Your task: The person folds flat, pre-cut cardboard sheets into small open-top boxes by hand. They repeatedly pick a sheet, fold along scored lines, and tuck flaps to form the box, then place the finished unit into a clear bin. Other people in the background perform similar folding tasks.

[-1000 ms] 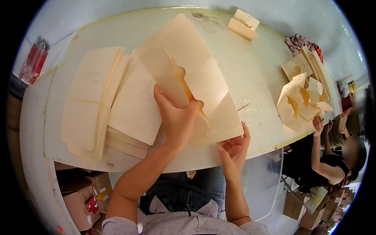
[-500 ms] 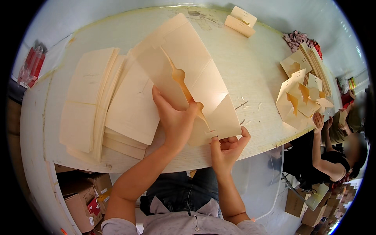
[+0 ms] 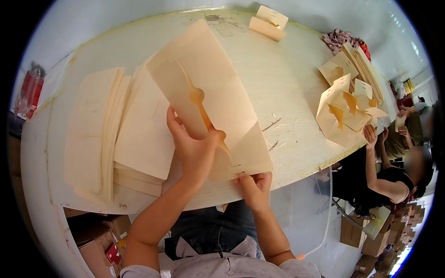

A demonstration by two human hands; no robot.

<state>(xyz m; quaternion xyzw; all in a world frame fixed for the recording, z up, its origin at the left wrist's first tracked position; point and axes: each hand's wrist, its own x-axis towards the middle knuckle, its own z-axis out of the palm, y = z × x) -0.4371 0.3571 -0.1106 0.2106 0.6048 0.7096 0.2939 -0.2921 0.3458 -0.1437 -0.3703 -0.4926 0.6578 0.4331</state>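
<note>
Right hand pinches the slotted cream card blank at its 5 o'clock end; forcing that pinch could crease the edge. Left hand grips its 7 o'clock side, fingertip by the slot; squeezing may tear it. Blank's over the table, long axis 5-to-11, far end toward 11.

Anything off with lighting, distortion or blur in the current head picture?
Head view: fisheye bending curves the edges of the long white table; head view: the held cream cardboard piece with a wavy slit catches a pale sheen near its right edge; head view: bright glare sits at the lower-right rim; head view: the bare left hand and right hand look fairly sharp.
</note>
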